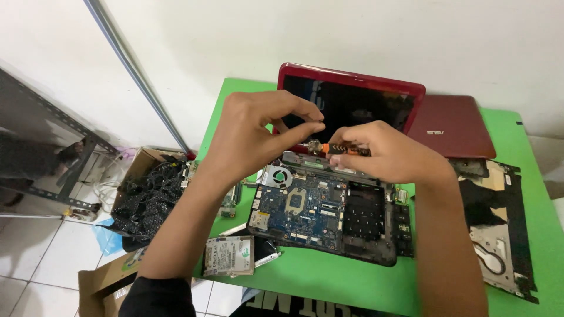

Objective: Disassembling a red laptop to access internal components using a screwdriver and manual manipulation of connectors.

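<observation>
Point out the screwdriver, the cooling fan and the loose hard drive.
screwdriver [346, 150]: head view, on the orange and black handle.
cooling fan [278, 175]: head view, on the round blades.
hard drive [229, 256]: head view, on its labelled top face.

A plain white wall [247, 35] rises behind the bright green worktop [352, 282]. A grey pipe [138, 76] slants down it. At left stands a dark metal shelf frame [53, 135] on white floor tiles [29, 264], evenly lit.
</observation>
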